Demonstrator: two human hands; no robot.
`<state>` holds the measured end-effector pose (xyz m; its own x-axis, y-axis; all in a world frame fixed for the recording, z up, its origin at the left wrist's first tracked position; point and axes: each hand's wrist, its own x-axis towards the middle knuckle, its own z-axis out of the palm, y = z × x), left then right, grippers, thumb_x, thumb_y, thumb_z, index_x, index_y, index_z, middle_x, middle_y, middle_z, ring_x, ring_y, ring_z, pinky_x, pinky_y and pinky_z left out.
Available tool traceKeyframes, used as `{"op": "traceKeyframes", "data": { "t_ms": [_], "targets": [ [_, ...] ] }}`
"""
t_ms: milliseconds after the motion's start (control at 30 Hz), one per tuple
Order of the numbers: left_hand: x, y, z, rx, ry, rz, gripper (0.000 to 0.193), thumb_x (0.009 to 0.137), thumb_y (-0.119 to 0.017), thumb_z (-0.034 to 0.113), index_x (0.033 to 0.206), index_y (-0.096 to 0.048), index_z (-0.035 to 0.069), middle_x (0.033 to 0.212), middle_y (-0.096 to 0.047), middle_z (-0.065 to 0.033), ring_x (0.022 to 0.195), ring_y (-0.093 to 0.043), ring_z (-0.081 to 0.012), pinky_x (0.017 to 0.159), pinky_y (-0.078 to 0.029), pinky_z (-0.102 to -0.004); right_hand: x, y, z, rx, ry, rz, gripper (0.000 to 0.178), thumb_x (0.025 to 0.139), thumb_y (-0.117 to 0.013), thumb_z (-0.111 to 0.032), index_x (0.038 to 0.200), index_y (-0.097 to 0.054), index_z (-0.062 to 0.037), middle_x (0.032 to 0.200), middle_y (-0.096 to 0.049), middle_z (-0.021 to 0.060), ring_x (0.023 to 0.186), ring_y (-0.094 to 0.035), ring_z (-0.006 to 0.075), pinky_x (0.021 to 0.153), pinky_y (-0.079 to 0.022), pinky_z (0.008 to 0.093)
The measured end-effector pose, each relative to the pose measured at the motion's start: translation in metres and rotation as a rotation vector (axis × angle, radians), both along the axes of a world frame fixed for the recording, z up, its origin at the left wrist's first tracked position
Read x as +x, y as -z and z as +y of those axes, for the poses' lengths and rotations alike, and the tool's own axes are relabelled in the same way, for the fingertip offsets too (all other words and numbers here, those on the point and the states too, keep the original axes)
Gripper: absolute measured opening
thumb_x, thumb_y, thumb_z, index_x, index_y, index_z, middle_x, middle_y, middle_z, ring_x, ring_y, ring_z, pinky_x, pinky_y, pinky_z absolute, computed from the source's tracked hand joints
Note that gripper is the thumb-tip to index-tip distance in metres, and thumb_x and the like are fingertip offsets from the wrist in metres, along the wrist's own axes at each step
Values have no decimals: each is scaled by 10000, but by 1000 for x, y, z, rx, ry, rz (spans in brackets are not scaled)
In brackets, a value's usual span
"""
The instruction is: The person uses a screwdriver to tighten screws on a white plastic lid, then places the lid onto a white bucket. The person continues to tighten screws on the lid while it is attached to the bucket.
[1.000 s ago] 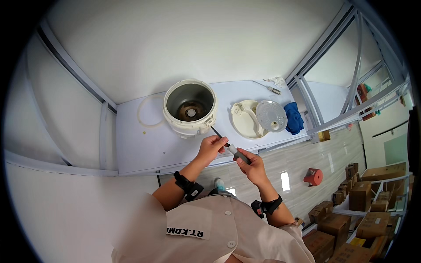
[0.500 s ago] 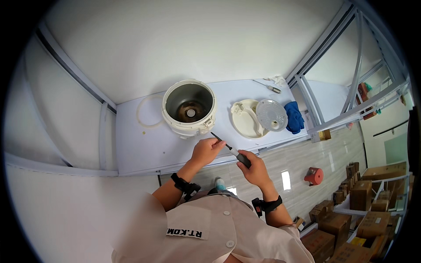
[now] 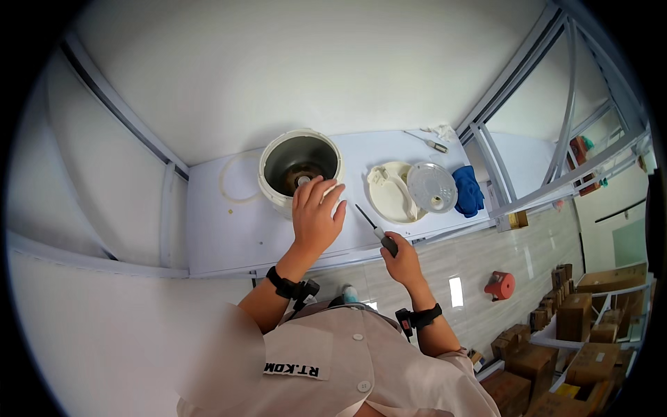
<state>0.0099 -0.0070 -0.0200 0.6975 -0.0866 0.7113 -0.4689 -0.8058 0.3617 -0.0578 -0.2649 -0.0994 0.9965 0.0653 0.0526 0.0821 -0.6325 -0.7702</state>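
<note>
A cream rice cooker body [image 3: 276,200] stands uncovered on the white table, its grey inside stained brown at the bottom around a pale round centre piece. My left hand [image 3: 316,215] reaches over its near rim with the fingers apart and nothing in them; whether the fingertips touch the rim I cannot tell. In my right hand [image 3: 405,264], held over the table's front edge, is a screwdriver [image 3: 379,233] with a grey handle and dark shaft. Its tip points up and left, apart from the cooker.
A cream lid [image 3: 389,194] lies to the right, overlapped by a clear perforated disc [image 3: 431,187]. Beside them is a blue cloth [image 3: 468,191]. Another screwdriver [image 3: 436,146] lies at the back. A pale ring [image 3: 224,179] rests left of the cooker. A red stool [image 3: 499,285] stands on the floor.
My left hand has let go of the screwdriver's shaft and moved up to the cooker's near rim, fingers spreading. My right hand has lowered slightly, still holding the screwdriver.
</note>
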Motion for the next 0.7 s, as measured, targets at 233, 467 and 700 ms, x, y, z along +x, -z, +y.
{"op": "traceKeyframes", "data": {
  "t_ms": [233,467,700],
  "targets": [
    [0,11,6,128,-164,220,587,791,-870,227,1335,-686,103,1146,-701,-80,1192,-596,-293,1217,-330,-497,19,7,10,-19,-43,-49,474,904,-722,-104,1362,-613,-45,1249,-689,224,1156,-658,440,970,-542,479],
    [-10,12,14,152,-81,244,553,810,-862,229,1317,-689,92,1051,-686,-61,1084,-606,-274,1187,-359,-484,38,21,14,4,-30,-184,486,904,-712,-99,1372,-588,-55,1217,-676,228,1110,-658,449,929,-547,504],
    [-30,0,33,204,59,295,542,803,-864,231,1304,-715,88,1026,-698,-67,1032,-610,-278,1079,-419,-445,53,19,31,-53,-16,-16,481,915,-708,-110,1374,-590,-32,1229,-673,250,1124,-651,471,959,-535,512]
  ]
}}
